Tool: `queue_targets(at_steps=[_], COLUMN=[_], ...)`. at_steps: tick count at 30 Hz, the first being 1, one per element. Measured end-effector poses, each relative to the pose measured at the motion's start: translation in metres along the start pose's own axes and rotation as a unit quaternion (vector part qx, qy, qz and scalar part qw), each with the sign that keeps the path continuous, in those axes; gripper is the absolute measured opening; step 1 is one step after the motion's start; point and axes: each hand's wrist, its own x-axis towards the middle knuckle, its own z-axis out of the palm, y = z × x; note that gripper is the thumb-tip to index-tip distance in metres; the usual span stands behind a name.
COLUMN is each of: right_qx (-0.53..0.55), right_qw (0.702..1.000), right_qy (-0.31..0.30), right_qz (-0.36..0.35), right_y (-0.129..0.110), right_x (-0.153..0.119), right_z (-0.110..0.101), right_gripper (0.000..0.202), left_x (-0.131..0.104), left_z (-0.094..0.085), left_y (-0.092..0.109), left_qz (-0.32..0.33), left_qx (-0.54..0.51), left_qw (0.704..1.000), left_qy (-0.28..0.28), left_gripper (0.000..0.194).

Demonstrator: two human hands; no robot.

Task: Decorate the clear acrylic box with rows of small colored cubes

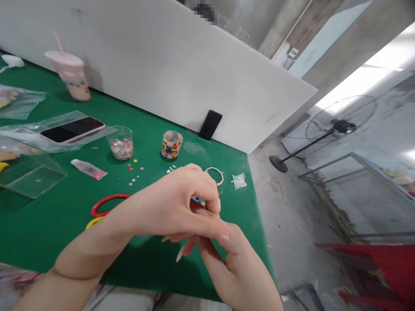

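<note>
Work under way over the table's (152, 268) near right: the left hand (171, 198) and right hand (240, 259) meet, fingers bent about a mostly hidden shiny piece (198, 200), its gripper and completeness indeterminable, with sequins (133, 180) lying loose farther left.

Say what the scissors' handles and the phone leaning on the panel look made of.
Handles: probably plastic, judging by their smooth, glossy red and yellow loops.
Leaning phone: likely glass or plastic, with a dark, smooth face; which one, I can't tell.
</note>
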Motion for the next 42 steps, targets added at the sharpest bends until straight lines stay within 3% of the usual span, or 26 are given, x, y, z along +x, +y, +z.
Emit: queue_targets(at_steps=[4,8,14,17,20,24,28,32,34,36,39,42], right_qx=[0.037,0.062,0.187,0.246,0.281,0.332,0.367,0.381,0.393,0.405,0.405,0.378], right_qw=[0.998,0.998,0.981,0.968,0.959,0.942,0.929,0.924,0.918,0.912,0.911,0.919], right_qy=[-0.04,-0.024,-0.01,0.015,0.021,-0.002,-0.011,0.028,0.042,0.046,0.053,0.073], right_qz=[-0.007,-0.003,0.058,0.043,0.032,0.046,0.037,0.013,0.02,0.038,0.062,0.088], right_y=[0.001,-0.002,0.005,0.01,0.013,0.012,0.009,0.004,0.0,-0.005,-0.011,-0.012], right_x=[0.003,0.002,-0.012,-0.02,-0.025,-0.024,-0.021,-0.02,-0.021,-0.024,-0.028,-0.033], right_z=[0.0,-0.001,0.005,0.008,0.007,0.003,0.0,-0.001,-0.001,-0.003,-0.005,-0.005], right_gripper=[0.053,0.057,0.054,0.054,0.063,0.059,0.065,0.066,0.065,0.064,0.063,0.054], left_x=[0.0,-0.003,-0.007,-0.007,-0.005,-0.002,-0.001,-0.004,-0.007,-0.011,-0.018,-0.027], left_z=[0.011,0.012,-0.001,-0.01,-0.018,-0.028,-0.032,-0.036,-0.038,-0.039,-0.034,-0.021], left_y=[0.002,0.004,0.0,-0.003,-0.006,-0.008,-0.009,-0.003,0.004,0.01,0.017,0.02], left_qz=[-0.013,-0.007,0.043,0.066,0.092,0.099,0.078,0.08,0.08,0.075,0.092,0.139], left_qx=[0.048,0.009,-0.027,-0.055,-0.08,-0.067,-0.083,-0.1,-0.085,-0.057,0.026,0.142], left_qw=[0.998,0.999,0.998,0.994,0.986,0.976,0.972,0.98,0.99,0.996,0.993,0.974], left_qy=[0.04,0.035,-0.021,-0.064,-0.112,-0.183,-0.206,-0.151,-0.077,-0.003,0.073,0.105], left_gripper=[0.068,0.063,0.027,0.016,0.016,0.027,0.034,0.041,0.044,0.033,0.01,0.015])
